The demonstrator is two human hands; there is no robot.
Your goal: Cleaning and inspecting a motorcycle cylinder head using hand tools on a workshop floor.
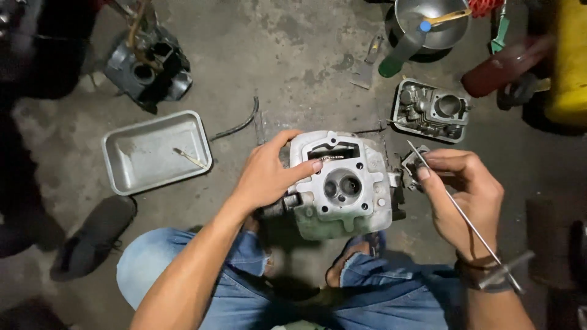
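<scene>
1. Presently, the cylinder head [342, 183] is stood on the concrete floor [287, 55] between the knees, near the middle of the floor, its port face turned upward.
2. It is steadied by the left hand [269, 177], which is spread wide over its left side, thumb on the top edge and a fingertip on the machined face.
3. A thin metal rod tool [465, 217] is pinched in the closed right hand [468, 195], tip pointing up-left, just right of the head.
4. Best results are judged to come if the casting is kept braced firmly while the rod is guided squarely.
5. A metal tray [156, 153] is lying well left; a carburettor [431, 110] is placed beyond the head.
</scene>
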